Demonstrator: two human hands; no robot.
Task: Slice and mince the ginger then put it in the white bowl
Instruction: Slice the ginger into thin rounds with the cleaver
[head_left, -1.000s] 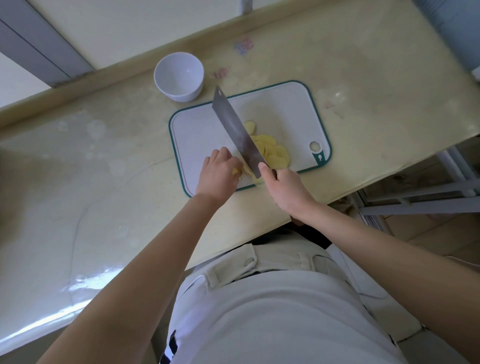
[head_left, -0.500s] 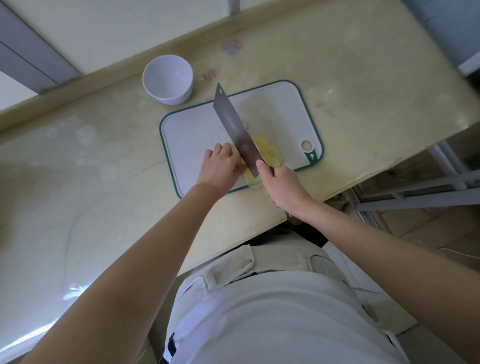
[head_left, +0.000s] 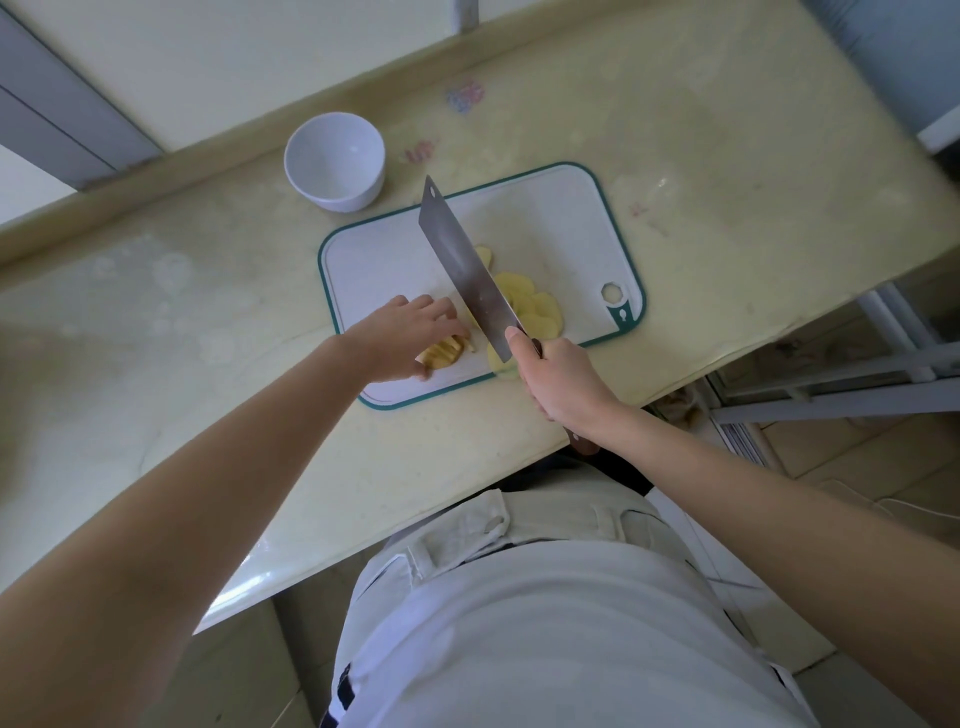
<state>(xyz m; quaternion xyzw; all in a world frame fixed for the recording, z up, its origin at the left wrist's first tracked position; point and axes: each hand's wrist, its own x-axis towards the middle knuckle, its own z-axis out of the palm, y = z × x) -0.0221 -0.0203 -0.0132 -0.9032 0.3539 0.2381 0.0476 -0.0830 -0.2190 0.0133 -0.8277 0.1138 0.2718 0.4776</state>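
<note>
A white cutting board (head_left: 561, 218) with a green rim lies on the counter. Several yellow ginger slices (head_left: 540, 312) lie fanned out on its near right part. My right hand (head_left: 563, 382) grips the handle of a cleaver (head_left: 462, 265), whose blade stands on edge across the board beside the slices. My left hand (head_left: 402, 340) holds a small stack of ginger slices (head_left: 441, 356) at the board's near edge, left of the blade. The empty white bowl (head_left: 336, 161) stands behind the board's far left corner.
The pale yellow counter (head_left: 156, 322) ends at a low back ledge (head_left: 218, 150) behind the bowl. Its front edge runs just below the board. A metal rack (head_left: 852, 374) stands low at the right, beyond the counter's end.
My left hand has drawn away from the blade to the left with a small stack of slices. The cleaver and my right hand have hardly moved.
</note>
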